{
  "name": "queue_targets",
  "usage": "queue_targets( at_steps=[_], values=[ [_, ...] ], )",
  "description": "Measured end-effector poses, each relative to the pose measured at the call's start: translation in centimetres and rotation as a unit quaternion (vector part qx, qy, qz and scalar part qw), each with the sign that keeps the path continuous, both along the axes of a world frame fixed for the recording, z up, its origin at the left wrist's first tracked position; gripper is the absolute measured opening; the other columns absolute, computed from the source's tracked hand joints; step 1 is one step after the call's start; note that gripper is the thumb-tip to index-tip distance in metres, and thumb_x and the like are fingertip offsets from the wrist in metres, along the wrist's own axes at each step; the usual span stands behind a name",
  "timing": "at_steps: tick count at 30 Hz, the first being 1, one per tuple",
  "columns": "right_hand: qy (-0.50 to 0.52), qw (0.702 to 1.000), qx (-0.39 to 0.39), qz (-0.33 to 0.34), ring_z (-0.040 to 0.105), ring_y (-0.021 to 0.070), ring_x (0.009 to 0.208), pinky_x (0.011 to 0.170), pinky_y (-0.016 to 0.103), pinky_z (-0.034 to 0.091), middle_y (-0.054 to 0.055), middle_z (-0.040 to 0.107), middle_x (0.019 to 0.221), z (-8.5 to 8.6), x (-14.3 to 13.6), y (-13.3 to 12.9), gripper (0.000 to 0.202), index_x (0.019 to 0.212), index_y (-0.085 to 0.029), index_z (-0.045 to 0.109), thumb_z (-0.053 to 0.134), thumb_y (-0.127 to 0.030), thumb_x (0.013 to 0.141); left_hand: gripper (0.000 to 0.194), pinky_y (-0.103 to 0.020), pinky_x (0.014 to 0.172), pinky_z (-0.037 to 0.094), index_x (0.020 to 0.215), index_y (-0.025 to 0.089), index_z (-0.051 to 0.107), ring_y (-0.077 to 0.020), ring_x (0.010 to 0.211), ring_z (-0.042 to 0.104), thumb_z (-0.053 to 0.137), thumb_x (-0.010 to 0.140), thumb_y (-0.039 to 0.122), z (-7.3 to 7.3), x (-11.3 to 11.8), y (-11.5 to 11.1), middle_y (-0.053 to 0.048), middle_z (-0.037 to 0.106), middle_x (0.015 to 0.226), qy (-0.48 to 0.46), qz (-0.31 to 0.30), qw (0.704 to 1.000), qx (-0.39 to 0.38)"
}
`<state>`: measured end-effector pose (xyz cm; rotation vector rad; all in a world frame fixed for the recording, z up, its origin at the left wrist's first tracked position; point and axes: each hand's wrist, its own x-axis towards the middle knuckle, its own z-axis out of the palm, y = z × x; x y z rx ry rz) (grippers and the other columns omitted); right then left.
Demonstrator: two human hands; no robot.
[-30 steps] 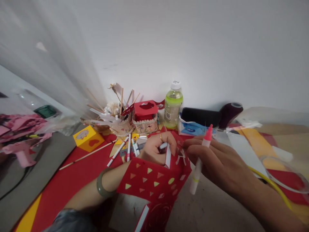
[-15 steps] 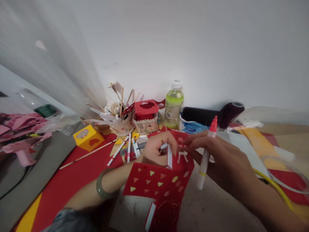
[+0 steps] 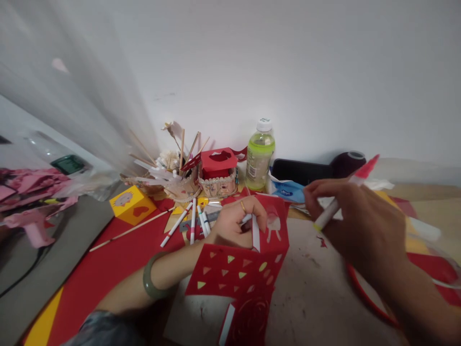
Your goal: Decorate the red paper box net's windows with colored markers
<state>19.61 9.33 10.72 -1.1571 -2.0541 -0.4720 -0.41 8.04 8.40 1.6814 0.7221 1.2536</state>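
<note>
My left hand [image 3: 237,221], with a ring and a green bangle at the wrist, grips the upper part of a red folded card [image 3: 237,271] by its white-edged flap. Cut-out triangles and ovals dot the card, and a pale figure shows on its upper panel. To the right of the card, my right hand [image 3: 356,221] holds a marker [image 3: 329,214] between its fingers, its red end pointing up and right. The marker is apart from the card. A small red scrap [image 3: 321,241] lies on the grey board below the marker.
Several markers [image 3: 193,221], a yellow box [image 3: 132,205] and a wooden stick lie left. Behind stand decorated cups [image 3: 218,186], a green-tinted bottle [image 3: 260,156], a blue packet [image 3: 288,190] and a black case. A pink glue gun [image 3: 30,228] is far left.
My right hand has moved away from the card to the right with the marker, which has tilted over. More of the pale figure now shows. My left hand and the card have barely shifted.
</note>
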Motion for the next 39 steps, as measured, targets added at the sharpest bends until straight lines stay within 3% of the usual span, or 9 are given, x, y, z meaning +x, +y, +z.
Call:
queue_targets(
  at_steps=[3,9,17,22,26,30,33,37,39],
  values=[
    [-0.023,0.994,-0.049,-0.096,0.058,0.022,0.051,0.042,0.028,0.029,0.004,0.062,0.059,0.7,0.4,0.4,0.009,0.076,-0.024,0.047,0.049,-0.024,0.086,0.015,-0.017,0.045,0.032,0.063,0.017,0.048,-0.0059,0.049,0.038,0.06,0.073,0.018,-0.3,0.0,0.1,0.002,0.05,0.064,0.027,0.005,1.0,0.01],
    [0.067,0.984,-0.133,0.1,0.061,0.0143,0.055,0.049,0.024,0.041,0.0,0.069,0.076,1.5,-1.6,-2.0,0.012,0.076,-0.025,0.044,0.05,-0.015,0.08,0.023,-0.018,0.047,0.033,0.061,0.017,0.046,-0.0058,0.049,0.038,0.06,0.078,0.025,0.2,0.4,-0.5,0.002,0.048,0.063,0.011,0.037,0.999,-0.02],
    [0.069,0.99,-0.111,0.056,0.062,0.0171,0.058,0.049,0.026,0.041,0.0,0.067,0.07,1.0,-1.1,-1.4,0.009,0.08,-0.025,0.048,0.056,-0.021,0.082,0.029,-0.02,0.052,0.038,0.062,0.018,0.045,-0.0089,0.055,0.047,0.069,0.074,0.031,0.2,0.3,-0.4,0.001,0.052,0.063,-0.083,0.016,0.996,-0.033],
    [0.104,0.987,-0.107,0.068,0.065,0.0194,0.056,0.046,0.028,0.046,0.002,0.069,0.072,1.5,-2.0,-3.3,0.02,0.084,-0.024,0.048,0.057,-0.042,0.082,0.011,-0.02,0.049,0.029,0.067,0.018,0.047,-0.0075,0.05,0.036,0.054,0.072,0.011,1.1,-0.7,0.2,0.004,0.045,0.06,0.093,0.122,0.987,0.037],
    [-0.009,0.986,-0.119,0.117,0.07,0.0279,0.063,0.047,0.035,0.053,0.018,0.072,0.094,1.2,-4.1,-5.7,0.05,0.104,-0.017,0.042,0.053,-0.057,0.076,0.015,-0.021,0.054,0.03,0.074,0.019,0.052,-0.009,0.056,0.043,0.047,0.071,0.004,1.6,-0.8,-0.4,0.003,0.053,0.068,0.28,0.259,0.91,0.16],
    [-0.036,0.993,-0.074,0.088,0.07,0.0312,0.059,0.04,0.035,0.05,0.025,0.07,0.097,0.6,-5.2,-6.9,0.047,0.11,-0.014,0.04,0.055,-0.045,0.077,0.01,-0.026,0.052,0.026,0.076,0.019,0.056,-0.0128,0.06,0.047,0.051,0.079,0.011,1.4,-0.3,-1.3,0.001,0.055,0.068,0.414,0.363,0.781,0.295],
    [-0.03,0.988,-0.107,0.107,0.07,0.033,0.061,0.039,0.036,0.051,0.025,0.071,0.095,0.8,-5.4,-7.4,0.053,0.114,-0.014,0.035,0.053,-0.046,0.077,0.016,-0.029,0.052,0.023,0.073,0.019,0.056,-0.0152,0.059,0.043,0.047,0.085,0.013,1.3,0.0,-1.9,0.0,0.052,0.062,0.459,0.406,0.691,0.384],
    [-0.018,0.974,-0.175,0.142,0.069,0.0311,0.053,0.038,0.036,0.051,0.017,0.072,0.082,1.4,-5.5,-7.8,0.062,0.116,-0.014,0.034,0.057,-0.05,0.071,0.025,-0.031,0.055,0.022,0.067,0.019,0.056,-0.0165,0.06,0.042,0.044,0.087,0.009,2.2,0.6,-2.3,-0.001,0.05,0.06,0.486,0.433,0.633,0.419],
    [0.032,0.972,-0.202,0.115,0.065,0.0273,0.044,0.035,0.033,0.049,0.009,0.072,0.071,1.6,-5.5,-7.6,0.053,0.113,-0.017,0.038,0.059,-0.043,0.071,0.025,-0.031,0.054,0.021,0.065,0.018,0.056,-0.0166,0.059,0.042,0.045,0.086,0.009,3.0,1.2,-2.0,-0.002,0.05,0.059,0.472,0.439,0.635,0.427]
  ],
)
